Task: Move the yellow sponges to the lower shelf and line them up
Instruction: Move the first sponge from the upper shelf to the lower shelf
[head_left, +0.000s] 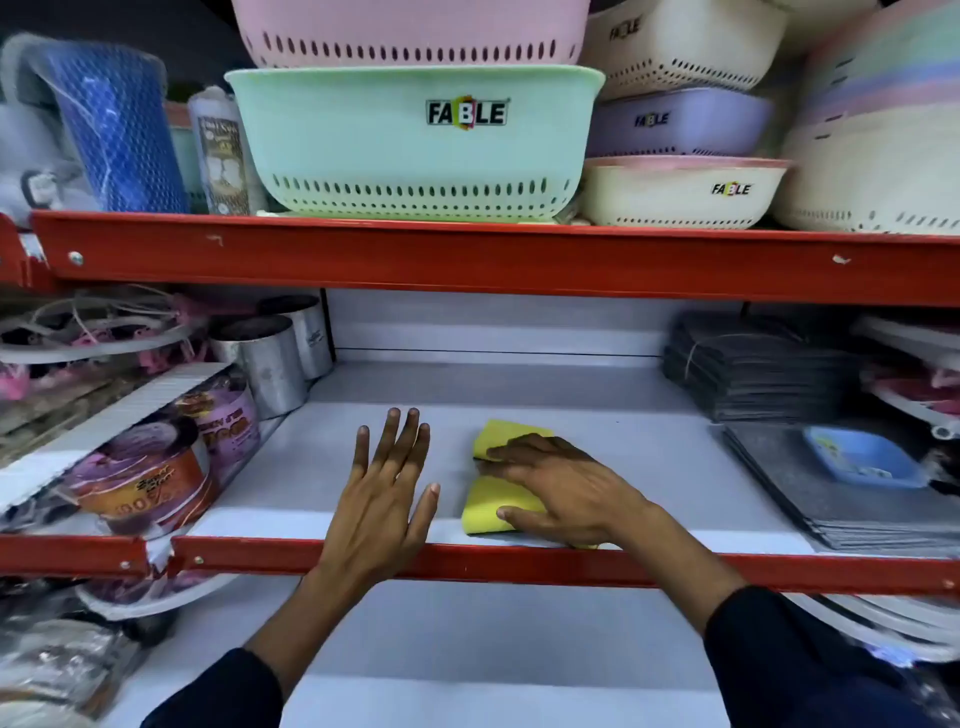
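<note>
My right hand (561, 488) presses flat on yellow sponges (498, 501) on the shelf (649, 452); my left hand (387, 488), open and empty, hovers just beside them.

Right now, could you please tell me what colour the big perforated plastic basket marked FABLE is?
Mint green basket, clearest in the head view.

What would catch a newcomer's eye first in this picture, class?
The yellow sponges stand out at the front of the grey shelf, partly under the flat right hand. The left hand hovers open beside them, touching nothing. Above the red rail, a mint basket marked FABLE fills the upper shelf's middle.
</note>
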